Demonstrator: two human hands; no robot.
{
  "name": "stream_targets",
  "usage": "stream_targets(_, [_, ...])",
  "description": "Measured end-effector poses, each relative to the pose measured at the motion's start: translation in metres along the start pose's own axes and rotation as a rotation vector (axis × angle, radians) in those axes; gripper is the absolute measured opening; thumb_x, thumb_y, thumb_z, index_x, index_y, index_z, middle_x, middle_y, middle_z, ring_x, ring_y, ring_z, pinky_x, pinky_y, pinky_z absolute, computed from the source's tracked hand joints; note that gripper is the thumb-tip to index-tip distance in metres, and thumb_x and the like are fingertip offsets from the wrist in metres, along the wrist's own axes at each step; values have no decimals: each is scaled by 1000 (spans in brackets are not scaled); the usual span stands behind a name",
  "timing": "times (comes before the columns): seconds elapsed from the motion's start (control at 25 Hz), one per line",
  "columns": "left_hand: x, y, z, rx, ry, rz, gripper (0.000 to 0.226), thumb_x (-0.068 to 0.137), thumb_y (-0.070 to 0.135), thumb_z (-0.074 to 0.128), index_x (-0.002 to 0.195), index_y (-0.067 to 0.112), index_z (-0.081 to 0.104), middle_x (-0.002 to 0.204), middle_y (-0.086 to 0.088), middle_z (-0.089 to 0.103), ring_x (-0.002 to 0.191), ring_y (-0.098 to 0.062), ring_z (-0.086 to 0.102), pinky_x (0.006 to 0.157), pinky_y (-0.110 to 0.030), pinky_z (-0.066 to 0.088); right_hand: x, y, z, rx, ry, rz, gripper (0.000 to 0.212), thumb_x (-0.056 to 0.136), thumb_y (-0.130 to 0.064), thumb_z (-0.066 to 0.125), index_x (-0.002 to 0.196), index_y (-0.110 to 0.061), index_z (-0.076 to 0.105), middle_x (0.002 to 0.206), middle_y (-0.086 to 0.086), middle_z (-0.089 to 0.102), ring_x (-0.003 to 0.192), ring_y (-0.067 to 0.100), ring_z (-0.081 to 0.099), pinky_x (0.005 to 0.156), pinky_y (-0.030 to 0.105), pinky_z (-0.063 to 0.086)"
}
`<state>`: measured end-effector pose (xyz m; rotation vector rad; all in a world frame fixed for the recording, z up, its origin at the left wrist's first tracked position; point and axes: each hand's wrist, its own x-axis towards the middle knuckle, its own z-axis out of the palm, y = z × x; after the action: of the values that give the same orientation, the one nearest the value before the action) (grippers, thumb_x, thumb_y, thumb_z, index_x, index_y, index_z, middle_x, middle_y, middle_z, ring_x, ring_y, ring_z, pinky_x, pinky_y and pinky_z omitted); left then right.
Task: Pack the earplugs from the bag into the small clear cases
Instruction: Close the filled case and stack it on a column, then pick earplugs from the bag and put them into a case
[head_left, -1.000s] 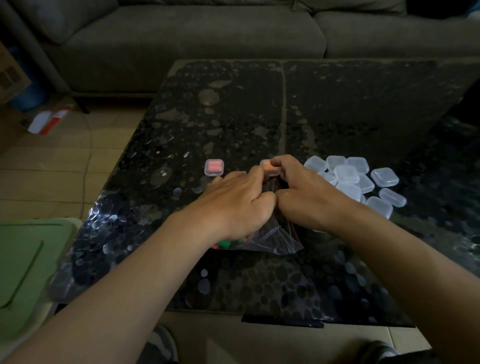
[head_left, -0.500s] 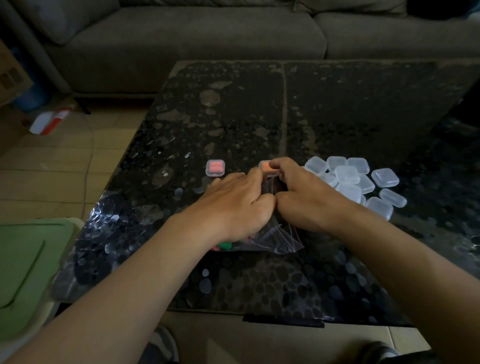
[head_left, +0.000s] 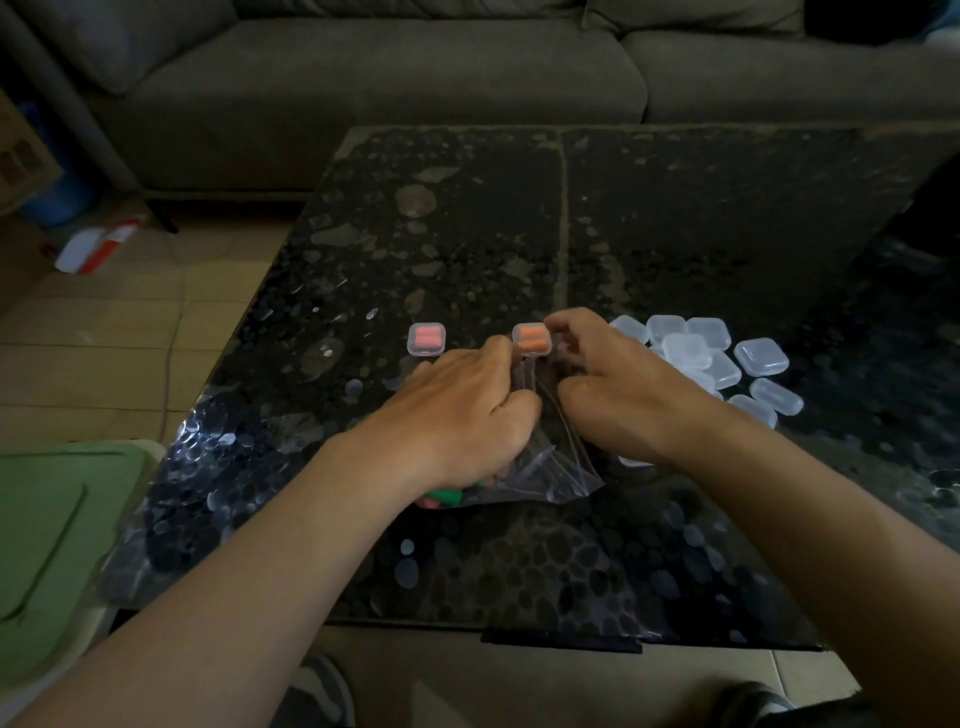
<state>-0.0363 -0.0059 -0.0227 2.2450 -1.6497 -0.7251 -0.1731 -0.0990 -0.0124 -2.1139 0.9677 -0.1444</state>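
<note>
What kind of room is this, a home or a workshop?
Most likely a home living room: a grey sofa stands behind a low dark table on a tiled floor.

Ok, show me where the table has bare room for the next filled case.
Bare tabletop runs from the two filled cases back to the far edge, and also left of them. Crowded: empty cases at right, the bag in the middle.

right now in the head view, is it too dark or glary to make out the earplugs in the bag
Head view: dim, the sofa and far table murky. Head view: pale glare on the glossy near left corner, glints on the creased bag. Head view: little blur; left hand and right hand grip the bag, so only green and pink earplugs show at its near edge.
</note>
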Motion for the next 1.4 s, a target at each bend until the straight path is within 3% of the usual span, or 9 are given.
stream_targets(0.16, [-1,-6,3,-9,2,1,34,81,53,26,98,31,45,88,3,67,99,-25,59,91,-51,46,-3,-4,-19,12,64,-2,39,90,-9,56,126,-25,55,114,-3,63,108,17,61,94,42,54])
stream_targets(0.28, [-2,-6,6,-16,33,52,31,89,50,34,107,29,48,81,6,68,90,-18,64,90,-50,49,-6,0,-35,-131,67,11,30,89,-7,60,110,-28,65,106,-8,67,102,12,64,89,36,56])
stream_targets(0.44, [-7,3,11,108,282,227,53,90,54,49,131,21,57,119,9,63,114,-15,57,97,-34,41,-13,2,-50,-274,-45,13,27,88,-8,60,101,-29,72,103,-11,70,96,10,66,88,35,58])
stream_targets(0.64, [-2,23,31,296,377,467,37,81,45,57,101,17,73,98,1,73,96,-28,66,86,-45,50,-15,3,-58,-290,37,41,12,90,-16,64,87,-26,71,91,-4,71,88,14,67,81,38,59])
stream_targets(0.92, [11,35,48,307,304,483,34,78,54,61,98,29,72,95,13,72,100,-17,65,93,-33,30,-20,7,-63,-536,-145,108,5,90,-13,64,87,-13,66,78,6,72,71,19,69,64,32,55])
stream_targets(1.04, [13,35,56,306,324,521,30,76,46,73,98,26,73,89,10,74,93,-20,68,100,-42,38,-23,5,-66,-525,-174,105,8,91,-18,65,86,-12,67,76,6,74,70,17,71,62,30,56])
stream_targets(1.16, [12,39,56,214,356,490,25,81,38,73,102,25,71,90,11,72,93,-17,66,102,-35,34,-22,5,-67,-499,-156,94,9,92,-19,64,85,-13,66,77,6,73,72,19,71,67,34,58])
stream_targets(1.28, [10,34,45,11,485,498,29,81,27,75,106,13,71,99,1,70,95,-19,65,93,-34,46,-19,6,-69,-366,-9,89,6,91,-18,62,85,-16,64,82,4,68,79,22,67,71,38,58])
stream_targets(1.4, [2,24,28,-115,599,501,29,84,13,78,111,7,69,106,-2,64,93,-9,61,80,-19,49,-19,1,-69,-61,48,74,15,91,-9,56,88,-13,71,80,8,75,75,23,74,72,43,64])
